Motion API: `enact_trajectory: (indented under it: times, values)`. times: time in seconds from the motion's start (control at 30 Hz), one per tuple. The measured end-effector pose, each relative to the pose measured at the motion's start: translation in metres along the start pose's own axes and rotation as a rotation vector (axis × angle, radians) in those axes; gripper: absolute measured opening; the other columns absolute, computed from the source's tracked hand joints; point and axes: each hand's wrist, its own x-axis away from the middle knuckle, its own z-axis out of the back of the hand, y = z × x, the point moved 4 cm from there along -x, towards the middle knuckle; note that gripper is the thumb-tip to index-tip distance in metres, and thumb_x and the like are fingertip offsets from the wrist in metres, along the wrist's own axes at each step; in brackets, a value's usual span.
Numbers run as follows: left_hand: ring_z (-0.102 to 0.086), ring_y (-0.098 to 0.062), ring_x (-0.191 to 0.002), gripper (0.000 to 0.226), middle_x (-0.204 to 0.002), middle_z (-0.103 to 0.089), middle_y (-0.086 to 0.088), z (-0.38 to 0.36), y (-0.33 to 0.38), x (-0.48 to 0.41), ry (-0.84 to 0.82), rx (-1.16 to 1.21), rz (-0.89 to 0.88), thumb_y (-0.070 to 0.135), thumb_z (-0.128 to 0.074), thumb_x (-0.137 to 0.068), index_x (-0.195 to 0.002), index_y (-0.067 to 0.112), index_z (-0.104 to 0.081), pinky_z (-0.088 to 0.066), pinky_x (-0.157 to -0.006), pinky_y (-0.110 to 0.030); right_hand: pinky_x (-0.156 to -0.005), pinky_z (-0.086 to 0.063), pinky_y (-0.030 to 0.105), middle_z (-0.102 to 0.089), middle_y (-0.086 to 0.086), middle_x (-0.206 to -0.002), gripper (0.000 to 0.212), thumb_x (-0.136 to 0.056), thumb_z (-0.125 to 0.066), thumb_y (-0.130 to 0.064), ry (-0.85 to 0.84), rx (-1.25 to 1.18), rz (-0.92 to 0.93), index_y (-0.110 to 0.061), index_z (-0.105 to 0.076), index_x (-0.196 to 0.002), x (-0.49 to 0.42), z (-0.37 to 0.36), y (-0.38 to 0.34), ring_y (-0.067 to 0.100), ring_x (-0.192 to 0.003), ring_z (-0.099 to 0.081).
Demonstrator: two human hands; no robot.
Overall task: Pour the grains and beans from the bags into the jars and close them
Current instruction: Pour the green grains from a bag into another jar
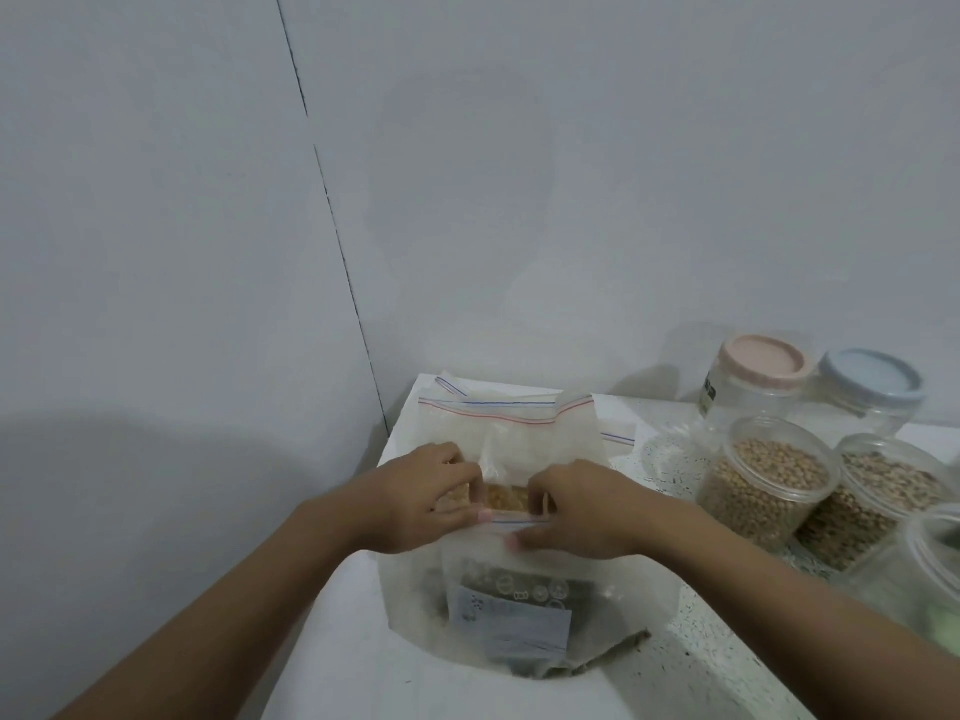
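Observation:
A frosted zip bag point(509, 589) with yellowish grains showing at its mouth stands on the white counter point(343, 662) in front of me. My left hand point(421, 504) and my right hand point(576, 511) both pinch the bag's zip strip at its top and hold the mouth apart. A printed label shows through the bag's front. Behind it stand other zip bags point(498, 423). On the right, two lidless jars hold beans: one point(763, 480) nearer the bags, one point(878, 501) beside it.
A jar with a pink lid point(758, 381) and a jar with a blue lid point(867, 397) stand at the back right, both looking empty. Another open clear jar point(930, 563) sits at the right edge. White walls close the corner on the left and behind.

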Motion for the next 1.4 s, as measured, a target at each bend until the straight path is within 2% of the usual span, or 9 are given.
enact_trajectory:
  times: [0.17,0.3,0.4,0.5,0.7,0.9,1.23,1.33,1.4]
  values:
    - [-0.053,-0.01,-0.107,0.044,-0.113,-0.061,0.012,0.012,0.018,-0.001,-0.024,0.014,-0.051,0.074,-0.044,-0.094,-0.122,0.041,-0.05,-0.044,-0.099,-0.04,-0.059,-0.039,0.025,-0.058,-0.008,-0.089,0.039,-0.08,-0.083,-0.042,0.099,-0.122,0.043,-0.025,-0.05,-0.089,0.006,0.023,-0.001,0.01,-0.073,-0.054]
    - [-0.06,-0.013,-0.092,0.049,-0.098,-0.067,0.009,0.033,0.041,-0.005,-0.001,0.001,-0.091,0.076,-0.047,-0.089,-0.107,0.032,-0.059,-0.05,-0.085,-0.041,-0.058,-0.055,0.029,-0.069,-0.004,-0.077,0.033,-0.075,-0.089,-0.031,0.079,-0.248,0.078,-0.025,-0.059,-0.086,0.014,0.037,-0.002,0.004,-0.053,-0.065]
    - [-0.058,-0.013,-0.078,0.042,-0.081,-0.065,0.004,0.051,0.061,-0.007,0.047,0.02,-0.161,0.066,-0.057,-0.092,-0.089,0.024,-0.062,-0.049,-0.073,-0.037,-0.067,-0.057,0.039,-0.072,0.003,-0.069,0.023,-0.077,-0.089,-0.028,0.081,-0.258,0.168,-0.016,-0.069,-0.079,0.024,0.052,-0.002,0.011,-0.059,-0.068]
    - [-0.062,-0.013,-0.07,0.031,-0.072,-0.068,0.002,0.063,0.08,-0.007,-0.013,0.104,-0.195,0.056,-0.065,-0.093,-0.084,0.027,-0.065,-0.048,-0.066,-0.031,-0.066,-0.051,0.031,-0.073,0.002,-0.071,0.022,-0.08,-0.086,-0.031,0.045,-0.269,0.196,-0.013,-0.073,-0.079,0.038,0.062,0.003,0.011,-0.063,-0.066]
    - [-0.067,-0.011,-0.059,0.027,-0.065,-0.072,0.002,0.065,0.104,-0.014,-0.171,0.149,-0.167,0.053,-0.056,-0.1,-0.093,0.029,-0.066,-0.046,-0.067,-0.024,-0.08,-0.052,0.027,-0.074,-0.015,-0.084,0.01,-0.084,-0.081,-0.026,-0.074,-0.154,0.187,-0.034,-0.075,-0.084,0.059,0.066,0.022,-0.001,-0.078,-0.064]
    - [-0.071,-0.019,-0.061,0.025,-0.062,-0.071,0.001,0.083,0.126,-0.027,-0.173,0.179,-0.154,0.045,-0.052,-0.104,-0.094,0.026,-0.065,-0.042,-0.066,-0.014,-0.077,-0.053,0.044,-0.071,0.003,-0.078,0.008,-0.086,-0.077,-0.023,0.256,-0.111,0.166,-0.017,-0.074,-0.083,0.066,0.084,0.041,0.019,-0.077,-0.066]
    - [-0.06,-0.024,-0.046,0.031,-0.058,-0.066,-0.016,0.13,0.159,-0.032,0.134,0.477,-0.146,0.032,-0.06,-0.102,-0.091,0.006,-0.074,-0.051,-0.059,-0.026,-0.074,-0.045,0.021,-0.071,-0.009,-0.085,0.006,-0.087,-0.078,-0.017,0.772,-0.181,0.245,-0.022,-0.075,-0.09,0.093,0.129,0.057,0.01,-0.084,-0.062]
    - [-0.063,-0.026,-0.051,0.027,-0.062,-0.065,-0.023,0.134,0.172,-0.034,0.158,0.567,-0.122,0.024,-0.059,-0.102,-0.093,0.003,-0.073,-0.053,-0.063,-0.027,-0.079,-0.05,0.036,-0.073,-0.008,-0.087,0.008,-0.087,-0.076,-0.013,0.885,-0.177,0.265,-0.02,-0.076,-0.092,0.1,0.14,0.06,0.014,-0.084,-0.065]
    - [-0.062,-0.018,-0.054,0.025,-0.06,-0.065,-0.014,0.13,0.178,-0.037,0.2,0.579,-0.092,0.021,-0.059,-0.102,-0.092,0.002,-0.074,-0.049,-0.061,-0.016,-0.081,-0.051,0.038,-0.074,-0.009,-0.089,0.01,-0.087,-0.075,-0.011,0.938,-0.192,0.266,-0.019,-0.078,-0.093,0.103,0.143,0.064,0.015,-0.087,-0.066]
